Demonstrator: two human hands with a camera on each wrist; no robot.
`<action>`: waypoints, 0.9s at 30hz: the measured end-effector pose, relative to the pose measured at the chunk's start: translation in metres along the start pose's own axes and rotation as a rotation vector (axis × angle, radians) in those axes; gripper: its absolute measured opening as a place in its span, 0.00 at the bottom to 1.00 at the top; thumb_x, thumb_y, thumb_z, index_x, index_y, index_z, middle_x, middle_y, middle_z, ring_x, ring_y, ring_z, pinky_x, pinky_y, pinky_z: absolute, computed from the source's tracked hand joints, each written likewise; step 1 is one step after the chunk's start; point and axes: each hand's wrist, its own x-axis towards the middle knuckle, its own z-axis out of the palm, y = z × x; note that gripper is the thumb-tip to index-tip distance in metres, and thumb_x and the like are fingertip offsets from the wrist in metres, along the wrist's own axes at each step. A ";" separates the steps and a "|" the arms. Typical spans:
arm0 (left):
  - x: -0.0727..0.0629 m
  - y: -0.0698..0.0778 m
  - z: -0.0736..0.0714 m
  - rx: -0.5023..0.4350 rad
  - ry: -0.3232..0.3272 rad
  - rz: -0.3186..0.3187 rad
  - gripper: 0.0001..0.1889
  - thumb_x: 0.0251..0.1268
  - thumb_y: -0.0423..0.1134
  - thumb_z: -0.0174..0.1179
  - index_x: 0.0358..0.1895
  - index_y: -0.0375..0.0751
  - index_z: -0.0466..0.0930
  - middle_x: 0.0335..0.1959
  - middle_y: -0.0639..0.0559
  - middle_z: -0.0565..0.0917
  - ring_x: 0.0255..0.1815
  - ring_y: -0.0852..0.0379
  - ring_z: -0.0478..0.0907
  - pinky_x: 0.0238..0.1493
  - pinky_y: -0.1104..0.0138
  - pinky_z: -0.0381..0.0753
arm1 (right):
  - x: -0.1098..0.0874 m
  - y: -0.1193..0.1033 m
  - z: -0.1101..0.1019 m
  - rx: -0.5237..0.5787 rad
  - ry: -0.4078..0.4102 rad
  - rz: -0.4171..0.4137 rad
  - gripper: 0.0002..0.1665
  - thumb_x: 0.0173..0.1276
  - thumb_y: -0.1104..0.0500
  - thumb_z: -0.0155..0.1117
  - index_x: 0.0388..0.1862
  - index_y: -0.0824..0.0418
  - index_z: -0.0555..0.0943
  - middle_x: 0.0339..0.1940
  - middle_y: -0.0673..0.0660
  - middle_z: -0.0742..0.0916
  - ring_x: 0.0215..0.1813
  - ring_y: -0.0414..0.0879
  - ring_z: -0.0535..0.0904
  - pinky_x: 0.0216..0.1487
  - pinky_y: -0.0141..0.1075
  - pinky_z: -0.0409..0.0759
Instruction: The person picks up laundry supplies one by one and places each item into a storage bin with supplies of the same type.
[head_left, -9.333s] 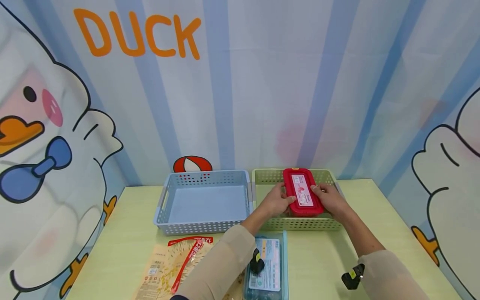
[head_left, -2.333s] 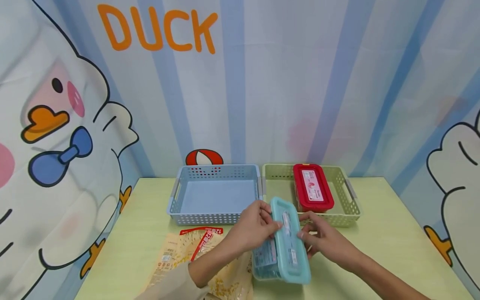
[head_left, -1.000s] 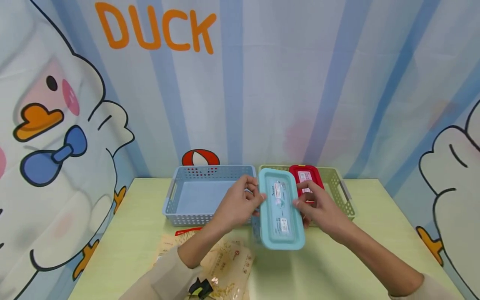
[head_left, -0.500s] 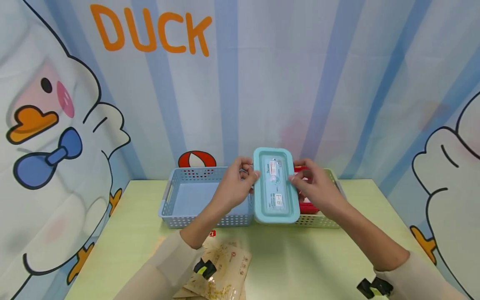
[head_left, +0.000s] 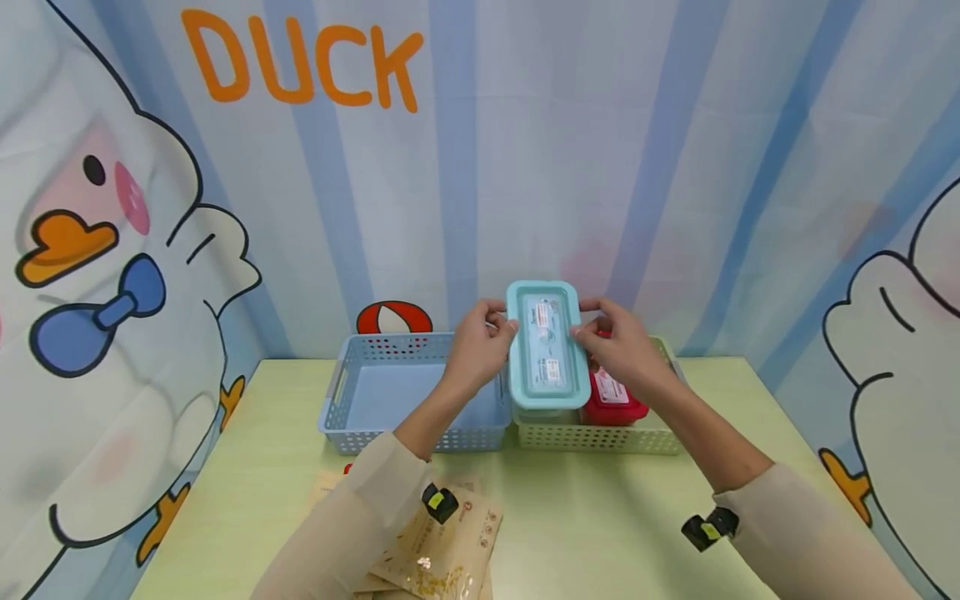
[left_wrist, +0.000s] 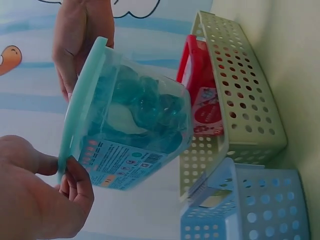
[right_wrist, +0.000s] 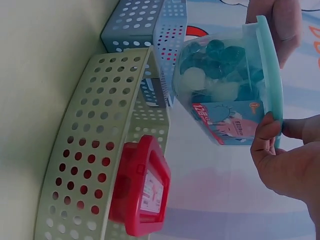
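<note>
A clear box of laundry pods (head_left: 547, 346) with a mint-green lid hangs in the air above the left part of the green basket (head_left: 585, 437). In the left wrist view, teal pods show through the wall of the pod box (left_wrist: 135, 110). My left hand (head_left: 480, 346) pinches the lid's left rim between thumb and fingers. On the opposite side my right hand (head_left: 618, 346) pinches the lid's right rim. A red-lidded box (right_wrist: 145, 187) sits in the green basket, partly hidden behind my right hand in the head view.
A blue basket (head_left: 412, 446) stands left of the green one, side by side. Tan printed packages (head_left: 450, 542) lie on the table's front, partly under my left sleeve. A printed duck curtain (head_left: 540, 150) hangs behind the table.
The red-lidded box was set into the green basket. Both hands then lifted the pod box off the table and carried it forward over that basket, rising slightly in the last half second.
</note>
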 end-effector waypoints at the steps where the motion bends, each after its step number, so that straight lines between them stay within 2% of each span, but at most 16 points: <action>1: 0.002 -0.003 0.002 0.000 0.005 -0.003 0.21 0.83 0.41 0.59 0.71 0.36 0.74 0.47 0.46 0.78 0.46 0.49 0.78 0.38 0.61 0.77 | 0.003 0.003 0.001 0.006 0.001 -0.001 0.27 0.82 0.58 0.61 0.75 0.62 0.69 0.47 0.67 0.82 0.37 0.56 0.82 0.38 0.42 0.86; 7: 0.015 -0.016 0.013 0.005 0.043 -0.016 0.21 0.82 0.40 0.59 0.70 0.35 0.76 0.48 0.45 0.80 0.52 0.46 0.82 0.41 0.60 0.80 | 0.018 0.015 0.001 0.045 0.009 0.007 0.26 0.83 0.59 0.60 0.75 0.63 0.69 0.47 0.67 0.81 0.39 0.55 0.81 0.39 0.42 0.86; 15: 0.030 -0.032 0.029 0.031 0.070 -0.070 0.22 0.83 0.40 0.58 0.72 0.35 0.76 0.48 0.43 0.81 0.48 0.47 0.81 0.38 0.60 0.79 | 0.035 0.036 0.003 0.068 0.026 0.022 0.28 0.83 0.60 0.60 0.77 0.66 0.70 0.46 0.67 0.81 0.38 0.52 0.80 0.38 0.38 0.84; 20: 0.034 -0.043 0.036 0.059 0.049 -0.087 0.23 0.84 0.40 0.57 0.73 0.33 0.74 0.51 0.41 0.82 0.45 0.48 0.81 0.36 0.61 0.78 | 0.044 0.052 0.008 0.044 0.029 0.072 0.27 0.84 0.60 0.59 0.77 0.66 0.71 0.46 0.67 0.82 0.38 0.51 0.81 0.38 0.39 0.85; 27: 0.037 -0.053 0.041 0.063 0.002 -0.131 0.27 0.78 0.35 0.64 0.74 0.31 0.73 0.49 0.42 0.80 0.48 0.48 0.83 0.40 0.61 0.83 | 0.052 0.064 0.016 -0.064 0.036 0.123 0.28 0.85 0.59 0.57 0.78 0.67 0.69 0.51 0.69 0.84 0.41 0.52 0.84 0.39 0.40 0.85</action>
